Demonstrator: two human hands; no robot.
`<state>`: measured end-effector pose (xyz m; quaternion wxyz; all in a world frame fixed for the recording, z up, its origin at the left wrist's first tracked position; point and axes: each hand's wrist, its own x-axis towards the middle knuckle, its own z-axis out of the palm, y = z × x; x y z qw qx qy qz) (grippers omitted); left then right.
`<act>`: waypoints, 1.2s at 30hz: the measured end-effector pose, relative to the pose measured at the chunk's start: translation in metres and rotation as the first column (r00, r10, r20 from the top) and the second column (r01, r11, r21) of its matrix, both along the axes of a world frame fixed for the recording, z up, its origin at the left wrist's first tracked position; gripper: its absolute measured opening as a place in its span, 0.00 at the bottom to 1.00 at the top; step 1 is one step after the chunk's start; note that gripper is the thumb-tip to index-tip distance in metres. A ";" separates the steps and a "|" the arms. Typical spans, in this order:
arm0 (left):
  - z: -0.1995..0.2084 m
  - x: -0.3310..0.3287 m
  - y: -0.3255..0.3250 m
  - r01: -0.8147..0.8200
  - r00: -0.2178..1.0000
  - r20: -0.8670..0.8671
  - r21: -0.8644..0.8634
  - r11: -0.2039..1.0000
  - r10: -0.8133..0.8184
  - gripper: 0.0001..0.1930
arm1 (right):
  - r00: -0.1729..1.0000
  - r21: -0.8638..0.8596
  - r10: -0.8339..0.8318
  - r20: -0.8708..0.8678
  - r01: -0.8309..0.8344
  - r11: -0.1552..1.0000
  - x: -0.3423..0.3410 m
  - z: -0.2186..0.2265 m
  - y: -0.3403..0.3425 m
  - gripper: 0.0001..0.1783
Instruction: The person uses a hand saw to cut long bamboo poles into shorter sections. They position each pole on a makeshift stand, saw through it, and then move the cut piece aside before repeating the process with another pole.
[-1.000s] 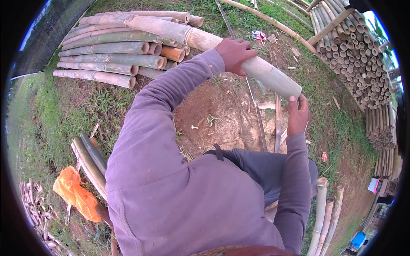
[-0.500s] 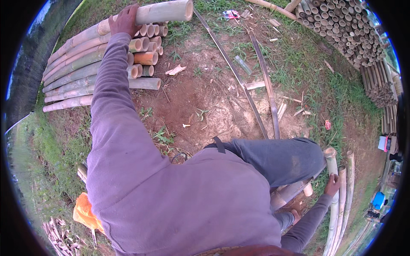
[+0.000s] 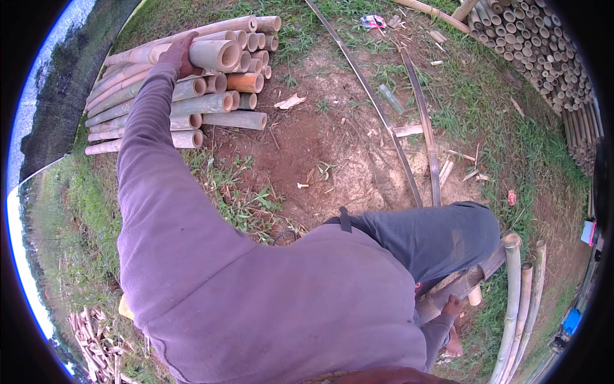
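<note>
At the far left, my left hand (image 3: pixel 182 56) is wrapped round a thick bamboo pole (image 3: pixel 216 55), just behind its cut end. This pole lies on top of a stack of bamboo poles (image 3: pixel 185 139) with their open ends facing right. My right hand (image 3: pixel 453 307) is low on the right, its fingers curled against a thick, dark bamboo log (image 3: pixel 470 280) beside my bent leg. Part of that log is hidden under my leg, and the fingertips show only small.
Three slender bamboo poles (image 3: pixel 512 301) stand to the right of my knee. Two long split strips (image 3: pixel 419 118) lie on the dirt ahead. A large bamboo pile (image 3: pixel 531 45) is at the far right, and cut scraps (image 3: pixel 96 345) lie at lower left.
My left hand and the bamboo pole have shifted down and left onto the stack, the pole's end drawn back. My right hand has left the slender pole and moved left to the log.
</note>
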<state>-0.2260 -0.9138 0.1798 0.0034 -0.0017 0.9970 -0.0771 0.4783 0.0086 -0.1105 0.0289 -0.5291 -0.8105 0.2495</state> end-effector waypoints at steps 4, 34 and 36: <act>-0.017 0.032 0.039 -0.094 0.996 -0.011 -0.153 0.984 0.093 0.60 | 0.999 0.020 -0.027 -0.045 0.028 0.999 -0.008 -0.013 -0.016 0.25; -0.061 -0.005 0.121 -0.127 0.956 -0.276 -0.094 0.988 0.096 0.50 | 0.996 -0.079 0.092 0.000 -0.091 0.993 -0.039 0.016 -0.061 0.22; -0.065 -0.011 0.136 -0.194 0.949 -0.267 -0.080 0.978 0.167 0.51 | 0.994 -0.060 0.090 -0.066 -0.094 0.994 -0.036 0.007 -0.058 0.21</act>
